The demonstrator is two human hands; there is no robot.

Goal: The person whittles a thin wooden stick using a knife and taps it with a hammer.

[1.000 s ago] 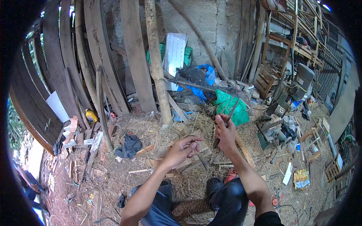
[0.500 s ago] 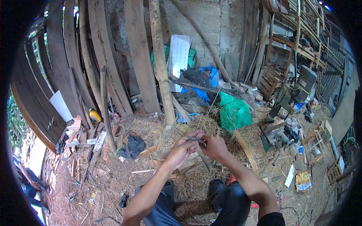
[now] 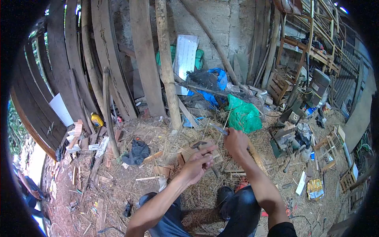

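Note:
My right hand (image 3: pixel 236 143) grips a knife (image 3: pixel 219 129), its pale blade pointing up and to the left. Below and to the left is my left hand (image 3: pixel 198 163), its index finger stretched out and the other fingers curled in with the thumb against them. Whatever those fingers may hold is too small to make out. The hands are apart. Just beyond my left hand, a hammer (image 3: pixel 198 145) lies by some wooden pieces on the straw-covered ground.
A green plastic bag (image 3: pixel 245 118) lies ahead, beside a wooden post (image 3: pixel 167 67). A black plastic bag (image 3: pixel 137 152) is at the left. Machinery (image 3: pixel 302 102) and wood scraps stand at the right. Another person (image 3: pixel 29 185) is partly visible at the far left.
My hands were together around the blade and have separated. My right hand has moved up and right with the knife; my left hand has dropped slightly, uncovering the hammer.

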